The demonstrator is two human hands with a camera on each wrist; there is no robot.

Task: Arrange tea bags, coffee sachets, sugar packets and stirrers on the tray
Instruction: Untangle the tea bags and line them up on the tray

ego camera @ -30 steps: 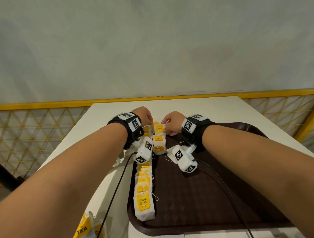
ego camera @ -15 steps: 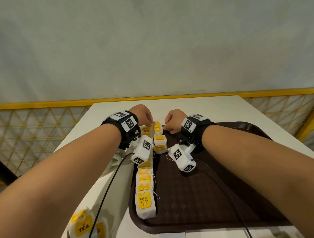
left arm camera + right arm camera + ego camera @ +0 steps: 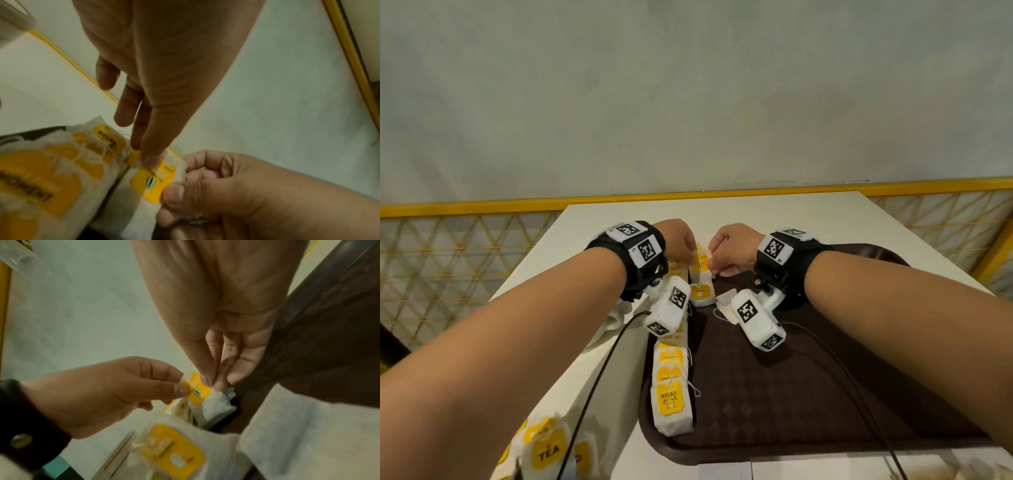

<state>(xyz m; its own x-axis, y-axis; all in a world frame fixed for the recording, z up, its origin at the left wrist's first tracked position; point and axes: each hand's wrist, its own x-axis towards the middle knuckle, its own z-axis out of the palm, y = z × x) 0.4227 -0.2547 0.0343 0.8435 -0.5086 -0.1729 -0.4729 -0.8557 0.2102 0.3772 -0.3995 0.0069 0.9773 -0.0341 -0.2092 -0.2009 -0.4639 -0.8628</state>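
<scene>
A dark brown tray (image 3: 825,394) lies on the white table. A row of white tea bags with yellow tags (image 3: 671,401) runs along its left edge, and a second row starts beside it with one tea bag (image 3: 702,295). At the far end, both hands hold another tea bag (image 3: 701,262) (image 3: 152,183) (image 3: 197,392) between them. My left hand (image 3: 688,255) (image 3: 179,387) pinches its left top edge. My right hand (image 3: 714,263) (image 3: 174,191) pinches its right edge. Their fingers hide part of the bag.
Several loose tea bags (image 3: 544,448) lie off the tray at the near left table edge. A white object (image 3: 609,323) sits left of the tray. Black cables (image 3: 599,377) trail from both wrists. A yellow mesh railing (image 3: 448,260) surrounds the table.
Both hands stay at the tray's far left end. Their fingertips have drawn closer together on the tea bag, which sits slightly higher than before.
</scene>
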